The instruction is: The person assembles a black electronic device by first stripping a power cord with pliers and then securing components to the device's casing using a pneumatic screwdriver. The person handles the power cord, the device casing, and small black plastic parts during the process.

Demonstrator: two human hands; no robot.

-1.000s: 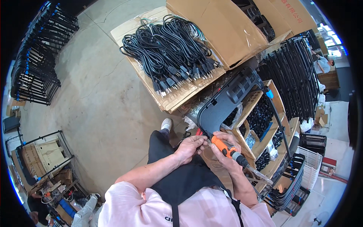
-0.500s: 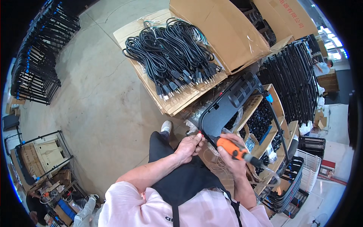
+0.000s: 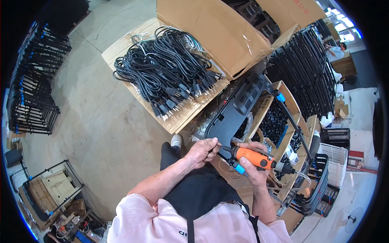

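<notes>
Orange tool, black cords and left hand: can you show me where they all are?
Orange tool (image 3: 253,156): head view, on its orange body.
Black cords (image 3: 160,67): head view, on the middle of the pile.
Left hand (image 3: 199,153): head view, on its back.

The operator wears a pale pink short-sleeved shirt (image 3: 162,220) with a small dark printed marking (image 3: 183,233) on the chest, a black apron (image 3: 194,188) carried by 2 narrow dark straps (image 3: 190,231), and a light-coloured shoe (image 3: 176,140), with the forearms (image 3: 164,179), left hand (image 3: 199,154) and right hand (image 3: 255,172) bare below the sleeves (image 3: 131,208).
</notes>
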